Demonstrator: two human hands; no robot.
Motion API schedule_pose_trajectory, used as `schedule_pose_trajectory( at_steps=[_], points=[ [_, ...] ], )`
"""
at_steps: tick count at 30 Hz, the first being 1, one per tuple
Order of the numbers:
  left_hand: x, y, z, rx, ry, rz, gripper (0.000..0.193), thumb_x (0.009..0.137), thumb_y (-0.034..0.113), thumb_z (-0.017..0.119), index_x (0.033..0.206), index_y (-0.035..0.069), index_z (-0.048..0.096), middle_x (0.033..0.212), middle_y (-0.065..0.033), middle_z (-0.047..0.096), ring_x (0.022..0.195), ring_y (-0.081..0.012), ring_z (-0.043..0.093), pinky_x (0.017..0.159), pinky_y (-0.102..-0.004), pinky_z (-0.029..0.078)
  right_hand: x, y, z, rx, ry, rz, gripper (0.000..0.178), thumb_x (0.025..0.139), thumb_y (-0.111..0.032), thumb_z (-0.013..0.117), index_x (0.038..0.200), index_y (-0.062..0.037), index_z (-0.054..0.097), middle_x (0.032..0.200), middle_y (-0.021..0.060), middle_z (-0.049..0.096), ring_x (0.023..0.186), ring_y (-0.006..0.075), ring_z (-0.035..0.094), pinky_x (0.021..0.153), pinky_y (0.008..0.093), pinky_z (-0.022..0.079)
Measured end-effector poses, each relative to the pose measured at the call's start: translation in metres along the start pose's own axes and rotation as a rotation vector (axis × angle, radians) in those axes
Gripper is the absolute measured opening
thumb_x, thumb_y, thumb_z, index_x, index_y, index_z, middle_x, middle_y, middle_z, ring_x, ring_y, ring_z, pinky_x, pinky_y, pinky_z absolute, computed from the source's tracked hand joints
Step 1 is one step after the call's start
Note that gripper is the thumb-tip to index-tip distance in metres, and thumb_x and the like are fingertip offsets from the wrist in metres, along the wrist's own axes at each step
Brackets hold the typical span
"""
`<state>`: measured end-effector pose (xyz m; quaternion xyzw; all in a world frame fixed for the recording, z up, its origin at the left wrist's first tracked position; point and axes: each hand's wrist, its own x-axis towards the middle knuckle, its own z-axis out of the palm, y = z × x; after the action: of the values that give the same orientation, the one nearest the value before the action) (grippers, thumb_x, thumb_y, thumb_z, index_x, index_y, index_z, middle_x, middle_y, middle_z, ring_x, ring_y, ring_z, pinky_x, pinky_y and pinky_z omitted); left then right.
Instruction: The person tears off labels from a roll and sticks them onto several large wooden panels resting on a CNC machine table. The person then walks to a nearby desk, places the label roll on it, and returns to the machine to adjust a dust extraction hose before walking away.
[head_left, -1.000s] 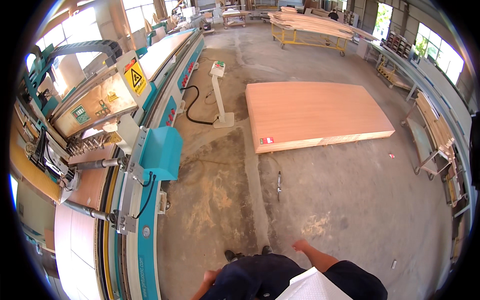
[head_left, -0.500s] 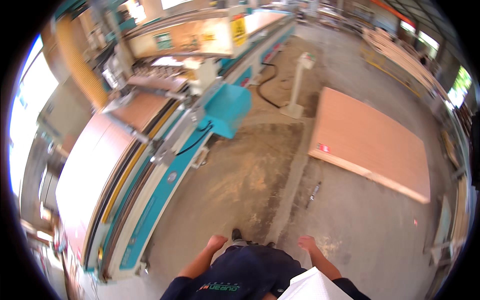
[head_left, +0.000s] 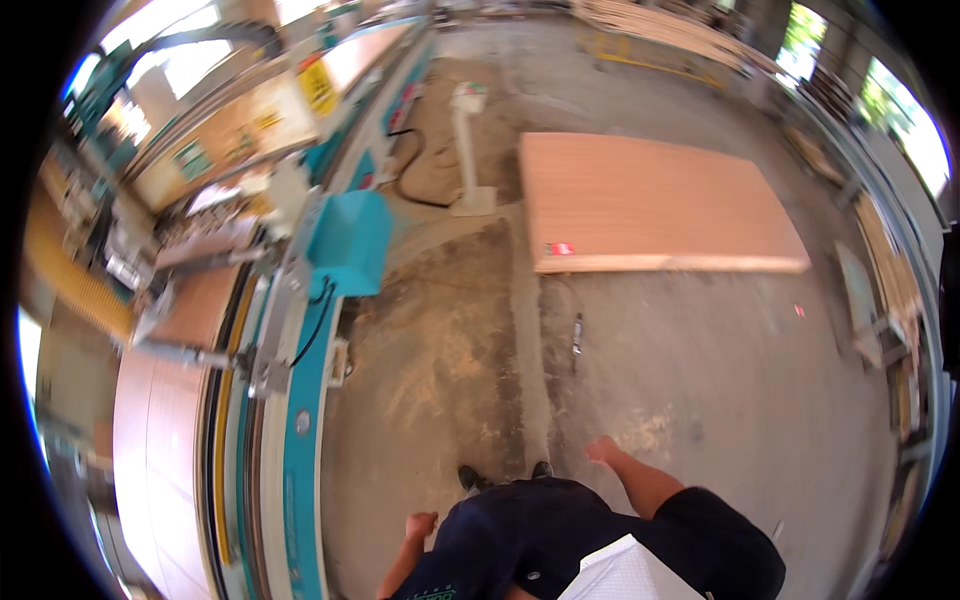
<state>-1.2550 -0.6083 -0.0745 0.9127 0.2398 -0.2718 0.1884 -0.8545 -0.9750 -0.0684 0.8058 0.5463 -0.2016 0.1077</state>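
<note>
My left hand (head_left: 421, 524) hangs low beside my body, near the long machine's side. Its fingers are curled in, and nothing shows in them. Out in front on the other side, my right hand (head_left: 602, 450) hovers over the bare floor with its fingers loosely curled, also holding nothing I can see. Neither hand touches anything. Between them are my dark shirt and dark shoes (head_left: 474, 477). A white textured piece (head_left: 630, 572) with a pointed corner covers part of my body at the lower edge.
A large machine (head_left: 303, 480) with a teal side and a teal box (head_left: 350, 243) runs along the left, bearing pale panels (head_left: 160, 440). A stack of wood panels (head_left: 660, 205) lies ahead right. A thin post (head_left: 467, 150), a cable (head_left: 412, 190) and a slim tool (head_left: 577, 335) are on the floor.
My view has turned to the right, so the machine and panel stack have shifted left in it. The stack looks nearer. My right hand reaches further forward; my left hand sits lower.
</note>
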Motion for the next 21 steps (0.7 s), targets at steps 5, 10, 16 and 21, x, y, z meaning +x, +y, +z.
schedule_pose_trajectory(
  at_steps=[5, 10, 16, 21],
  points=[
    [0.035, -0.074, 0.037, 0.158, 0.01, 0.19, 0.014, 0.084, 0.024, 0.051, 0.084, 0.012, 0.059, 0.071, -0.008, 0.061, 0.069, -0.0285, 0.063, 0.058, -0.0393, 0.05, -0.001, -0.021, -0.018, 0.602, 0.119, 0.379, 0.03, 0.085, -0.028, 0.047, 0.087, -0.0071, 0.068, 0.085, 0.0177, 0.065, 0.076, 0.0377, 0.06, 0.065, 0.047, 0.047],
    [0.093, 0.003, -0.05, 0.237, -0.116, 0.326, 0.012, 0.084, 0.021, 0.052, 0.084, 0.011, 0.059, 0.07, -0.0078, 0.061, 0.068, -0.0259, 0.063, 0.058, -0.0366, 0.05, -0.033, -0.028, -0.009, 0.197, 0.15, 0.317, 0.016, 0.073, -0.01, 0.055, 0.082, -0.0049, 0.067, 0.08, 0.0137, 0.065, 0.076, 0.0317, 0.062, 0.062, 0.0432, 0.05],
    [0.166, 0.068, -0.135, 0.25, -0.122, 0.566, 0.01, 0.084, 0.017, 0.053, 0.085, 0.01, 0.059, 0.07, -0.0076, 0.06, 0.066, -0.0228, 0.062, 0.058, -0.0334, 0.05, -0.159, -0.084, -0.066, 1.321, 0.399, 1.069, 0.036, 0.074, -0.035, 0.06, 0.095, -0.0066, 0.068, 0.094, 0.013, 0.067, 0.087, 0.0312, 0.062, 0.073, 0.0404, 0.051],
    [0.221, 0.145, -0.184, 0.156, -0.159, 0.871, 0.008, 0.083, 0.014, 0.053, 0.085, 0.009, 0.059, 0.07, -0.0074, 0.06, 0.066, -0.0202, 0.062, 0.058, -0.0307, 0.05, -0.226, -0.133, 0.065, 1.378, 0.179, 1.552, 0.035, 0.073, -0.032, 0.055, 0.089, -0.0049, 0.069, 0.094, 0.0179, 0.066, 0.091, 0.0333, 0.063, 0.077, 0.0425, 0.05]
  ],
)
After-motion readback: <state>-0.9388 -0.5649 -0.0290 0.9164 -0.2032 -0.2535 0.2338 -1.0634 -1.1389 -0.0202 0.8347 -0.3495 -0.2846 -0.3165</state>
